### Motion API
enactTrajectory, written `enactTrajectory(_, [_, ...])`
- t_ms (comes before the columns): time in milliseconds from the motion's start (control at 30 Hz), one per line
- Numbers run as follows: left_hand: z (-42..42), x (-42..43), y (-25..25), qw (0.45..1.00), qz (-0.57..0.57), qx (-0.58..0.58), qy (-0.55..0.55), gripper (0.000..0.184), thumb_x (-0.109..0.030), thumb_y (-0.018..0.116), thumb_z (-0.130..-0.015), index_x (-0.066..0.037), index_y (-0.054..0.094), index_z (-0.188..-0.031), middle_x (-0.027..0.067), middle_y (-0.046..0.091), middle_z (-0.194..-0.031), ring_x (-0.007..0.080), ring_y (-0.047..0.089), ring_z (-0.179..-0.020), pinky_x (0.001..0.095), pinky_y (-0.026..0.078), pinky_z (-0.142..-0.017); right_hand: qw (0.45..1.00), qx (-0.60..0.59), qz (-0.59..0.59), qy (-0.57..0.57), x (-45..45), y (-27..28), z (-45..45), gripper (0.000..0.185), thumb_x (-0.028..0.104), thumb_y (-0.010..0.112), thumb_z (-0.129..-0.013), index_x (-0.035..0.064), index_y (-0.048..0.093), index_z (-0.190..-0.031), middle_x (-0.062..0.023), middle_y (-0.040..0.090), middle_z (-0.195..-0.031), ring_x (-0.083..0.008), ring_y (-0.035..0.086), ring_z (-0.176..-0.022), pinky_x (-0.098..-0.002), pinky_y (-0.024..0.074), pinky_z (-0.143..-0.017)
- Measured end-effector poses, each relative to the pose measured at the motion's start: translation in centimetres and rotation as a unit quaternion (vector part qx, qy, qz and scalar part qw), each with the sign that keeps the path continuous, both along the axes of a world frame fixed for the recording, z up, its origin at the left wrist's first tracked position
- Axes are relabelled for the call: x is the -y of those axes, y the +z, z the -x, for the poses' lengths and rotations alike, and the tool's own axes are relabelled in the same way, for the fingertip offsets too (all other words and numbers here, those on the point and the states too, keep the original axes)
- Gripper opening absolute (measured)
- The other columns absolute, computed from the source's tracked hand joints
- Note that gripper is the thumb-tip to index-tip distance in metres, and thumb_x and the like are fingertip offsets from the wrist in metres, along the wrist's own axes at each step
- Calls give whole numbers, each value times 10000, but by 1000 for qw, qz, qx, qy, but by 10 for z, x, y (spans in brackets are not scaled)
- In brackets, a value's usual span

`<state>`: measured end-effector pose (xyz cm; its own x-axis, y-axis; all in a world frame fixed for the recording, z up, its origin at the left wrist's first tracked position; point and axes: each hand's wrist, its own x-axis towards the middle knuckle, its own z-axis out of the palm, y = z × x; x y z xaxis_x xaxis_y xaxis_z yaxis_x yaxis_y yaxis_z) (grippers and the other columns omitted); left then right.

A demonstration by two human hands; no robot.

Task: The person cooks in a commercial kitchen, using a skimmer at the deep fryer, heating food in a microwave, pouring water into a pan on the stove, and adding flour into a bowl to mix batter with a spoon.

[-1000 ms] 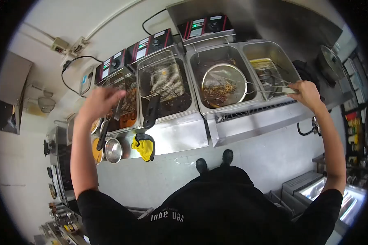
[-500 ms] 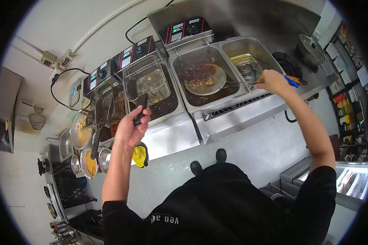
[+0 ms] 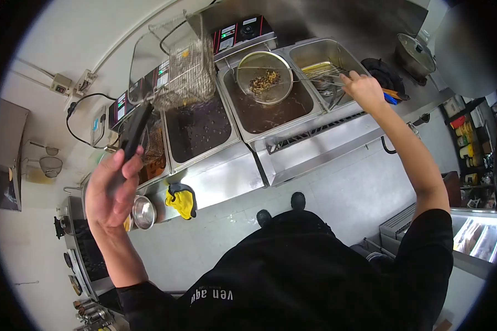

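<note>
My left hand (image 3: pixel 110 193) is closed around the black handle of a wire fryer basket (image 3: pixel 188 77). The basket hangs raised and tilted above the fryers, with a small yellowish bit in its mesh. Beneath it, dark oil (image 3: pixel 196 132) with bubbles fills a fryer vat. My right hand (image 3: pixel 363 91) grips the thin handle of a round mesh skimmer (image 3: pixel 265 60). Brown crumbs (image 3: pixel 265 81) lie in the skimmer, which is over the far part of a second vat of brown oil (image 3: pixel 276 116).
Right of the second vat, a steel well (image 3: pixel 337 47) holds wire racks. Beyond are a black burner (image 3: pixel 382 74) and a lidded pot (image 3: pixel 415 58). A yellow-and-black cloth or glove (image 3: pixel 182 202) hangs on the front edge, near a steel bowl (image 3: pixel 144 212). Another basket (image 3: pixel 153 143) sits at left.
My left hand has lifted the fryer basket up and left out of its vat. The skimmer has come up from the brown oil with crumbs in it.
</note>
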<state>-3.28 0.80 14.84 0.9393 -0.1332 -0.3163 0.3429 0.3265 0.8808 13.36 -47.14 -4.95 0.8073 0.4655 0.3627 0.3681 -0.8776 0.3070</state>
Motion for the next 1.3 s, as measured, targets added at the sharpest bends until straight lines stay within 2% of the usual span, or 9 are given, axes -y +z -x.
enactTrajectory(167, [-1,13,19,998,-1,65,-21,337,-178,417,-943,130,429,-1078,62,447,-734,51,380,-372,159,317,-255,996,-86,-14,29,14,6,0,350,289,671,-726,105,648,-1023,-92,584,-784,-268,605,-682,-364,481,-606])
enactTrajectory(267, [0,15,25,996,27,74,-46,337,-168,405,-946,137,414,-1087,67,444,-739,56,396,-365,161,323,-249,987,-156,-29,7,20,17,9,335,300,694,-698,99,677,-966,-105,629,-786,-284,618,-716,-381,484,-646])
enactTrajectory(333, [2,14,26,995,37,77,-44,337,-167,398,-949,140,408,-1089,76,444,-741,61,416,-365,166,323,-240,965,-242,-81,-54,23,30,13,323,330,707,-688,110,697,-924,-130,661,-806,-292,631,-791,-387,491,-727])
enactTrajectory(433, [4,12,26,994,28,89,-63,340,-172,401,-951,140,408,-1086,78,444,-741,64,427,-367,168,317,-233,954,-261,-122,-86,28,40,26,352,345,719,-675,110,700,-936,-137,666,-828,-290,633,-812,-375,490,-748])
enactTrajectory(900, [15,-4,22,994,-18,104,-36,353,-187,473,-925,130,427,-1073,68,454,-724,50,380,-365,165,279,-251,950,-238,-175,-105,24,40,64,367,378,717,-678,109,703,-927,-143,665,-804,-297,634,-787,-379,488,-737])
enactTrajectory(967, [14,-8,21,994,-11,101,-39,351,-186,478,-921,129,432,-1069,68,457,-726,50,376,-364,165,276,-252,938,-277,-181,-104,26,41,68,373,391,715,-678,109,704,-922,-149,663,-811,-302,632,-790,-376,485,-734])
enactTrajectory(1100, [10,-3,22,993,-43,103,-47,340,-179,491,-913,126,448,-1058,69,470,-732,53,371,-377,170,274,-269,946,-228,-214,-89,56,51,69,375,388,714,-681,103,703,-925,-158,662,-828,-302,633,-798,-371,483,-734])
enactTrajectory(1167, [5,9,21,992,-43,102,-55,337,-176,497,-909,122,451,-1060,67,472,-733,54,379,-393,172,279,-285,920,-241,-273,-146,72,66,71,377,372,717,-685,91,699,-937,-162,663,-839,-301,637,-810,-364,484,-741])
enactTrajectory(1300, [-18,49,21,990,-20,84,-108,306,-170,523,-901,98,467,-1039,50,479,-730,62,412,-451,174,305,-338,910,-203,-277,-231,97,82,75,390,344,728,-683,56,691,-943,-165,666,-855,-295,641,-838,-367,486,-753])
